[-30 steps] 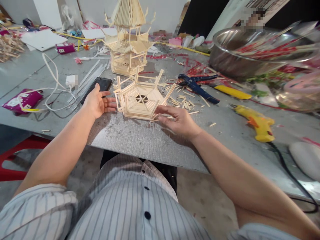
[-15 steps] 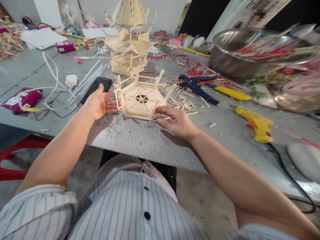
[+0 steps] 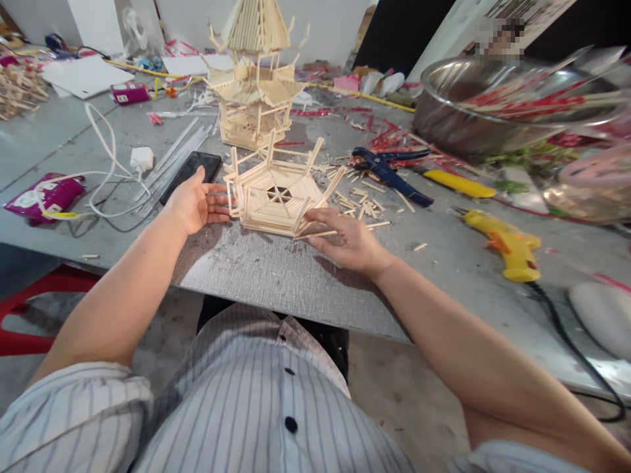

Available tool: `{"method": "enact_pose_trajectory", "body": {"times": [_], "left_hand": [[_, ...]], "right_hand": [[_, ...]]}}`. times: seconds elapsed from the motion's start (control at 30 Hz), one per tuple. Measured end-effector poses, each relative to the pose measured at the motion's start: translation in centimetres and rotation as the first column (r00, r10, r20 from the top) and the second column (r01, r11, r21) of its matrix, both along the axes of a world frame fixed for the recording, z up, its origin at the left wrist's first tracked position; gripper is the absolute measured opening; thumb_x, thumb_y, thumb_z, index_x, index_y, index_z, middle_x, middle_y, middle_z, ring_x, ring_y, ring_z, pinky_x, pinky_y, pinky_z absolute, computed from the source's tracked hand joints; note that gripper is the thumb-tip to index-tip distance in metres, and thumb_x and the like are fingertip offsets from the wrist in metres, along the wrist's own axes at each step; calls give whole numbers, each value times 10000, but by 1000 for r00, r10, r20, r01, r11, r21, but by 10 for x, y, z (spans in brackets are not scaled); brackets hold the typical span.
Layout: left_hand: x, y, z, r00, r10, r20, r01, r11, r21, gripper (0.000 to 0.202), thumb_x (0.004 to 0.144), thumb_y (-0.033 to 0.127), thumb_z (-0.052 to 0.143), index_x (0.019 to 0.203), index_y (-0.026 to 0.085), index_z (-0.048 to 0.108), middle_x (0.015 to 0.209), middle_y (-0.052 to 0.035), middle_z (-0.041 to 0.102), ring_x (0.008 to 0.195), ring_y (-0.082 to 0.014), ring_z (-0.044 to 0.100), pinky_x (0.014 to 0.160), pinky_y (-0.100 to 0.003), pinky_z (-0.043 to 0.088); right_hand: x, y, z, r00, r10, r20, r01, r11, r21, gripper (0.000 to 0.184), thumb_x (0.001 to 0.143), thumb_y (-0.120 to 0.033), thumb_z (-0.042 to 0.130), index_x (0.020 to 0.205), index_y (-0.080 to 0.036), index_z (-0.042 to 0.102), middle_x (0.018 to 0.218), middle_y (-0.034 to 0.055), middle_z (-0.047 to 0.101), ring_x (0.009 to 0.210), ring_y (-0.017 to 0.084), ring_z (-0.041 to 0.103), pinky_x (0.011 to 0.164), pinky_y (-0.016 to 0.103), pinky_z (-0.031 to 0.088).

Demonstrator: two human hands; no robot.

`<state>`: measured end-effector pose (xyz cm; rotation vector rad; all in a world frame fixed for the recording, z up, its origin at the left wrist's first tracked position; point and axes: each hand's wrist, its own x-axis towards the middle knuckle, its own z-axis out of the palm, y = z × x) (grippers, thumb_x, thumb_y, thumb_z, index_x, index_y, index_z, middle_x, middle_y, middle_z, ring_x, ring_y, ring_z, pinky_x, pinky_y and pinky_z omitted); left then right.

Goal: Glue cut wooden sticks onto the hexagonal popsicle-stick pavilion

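A six-sided wooden-stick frame (image 3: 269, 220) lies on the table in front of me, with a spoked opening in its middle and short posts leaning outward at its corners. My left hand (image 3: 194, 202) is beside its left edge, palm inward, fingers stretched out with the tips at the frame. At the near right corner, my right hand (image 3: 348, 240) rests its fingertips against the frame, thumb apart below them. A loose thin stick (image 3: 378, 225) passes by the right hand. Behind the frame stands a tiered stick pagoda (image 3: 256, 85).
Stick offcuts (image 3: 362, 200) and blue cutting pliers (image 3: 392, 174) lie to the right, near a yellow-handled tool (image 3: 458, 183) and a yellow glue gun (image 3: 503, 243). A metal basin (image 3: 444, 105) holds sticks. On the left are a phone (image 3: 197, 169) and a white charger (image 3: 142, 158).
Almost nothing differs. Both hands stay at the two sides of the frame, and the view has shifted very slightly.
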<state>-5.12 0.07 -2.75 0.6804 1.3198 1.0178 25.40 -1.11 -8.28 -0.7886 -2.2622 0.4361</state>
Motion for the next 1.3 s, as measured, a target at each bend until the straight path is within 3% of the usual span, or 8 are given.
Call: {"method": "enact_pose_trajectory", "body": {"times": [0.17,0.27,0.57,0.9,1.17,1.3], "left_hand": [[3,-2,4,999,-14,-34,13,1000,-26,609,983,557,198,920,129,627,635,-96,674,509,-197,634,507,-293,512],[4,-3,5,999,-26,-40,24,999,-31,603,978,571,201,827,156,612,616,-86,676,499,-190,637,497,-277,513],[4,-6,6,995,-98,-35,96,995,-40,578,985,551,188,900,153,598,604,-65,672,500,-205,654,482,-280,508],[-2,-1,-1,981,-193,20,194,980,-37,647,956,613,203,1139,140,604,605,-87,670,529,-233,673,477,-284,503],[10,-13,11,984,-160,-83,156,986,-59,563,983,553,168,897,169,571,568,-56,664,513,-201,644,511,-270,469],[11,-13,11,982,-165,-92,160,985,-60,577,984,550,147,870,174,571,565,-56,664,512,-203,645,517,-276,469]], "right_hand": [[0,-2,5,987,-159,20,159,987,-21,208,846,-273,532,975,-201,680,996,86,732,954,236,689,873,416,548],[2,1,4,976,-188,106,191,981,-21,182,841,-264,534,922,-214,689,984,82,731,941,241,681,858,408,540],[5,6,-2,961,-109,255,106,994,25,154,856,-275,558,871,-230,704,913,63,719,957,258,625,864,423,498],[6,8,1,943,-72,326,68,997,21,179,894,-246,502,808,-199,652,831,86,670,874,241,592,821,398,475],[7,8,3,947,-85,308,82,996,23,200,906,-273,481,809,-214,646,885,91,680,922,248,600,868,424,485],[6,7,5,949,-88,302,83,996,30,205,900,-268,476,794,-229,647,882,81,682,923,243,605,876,434,493]]}}
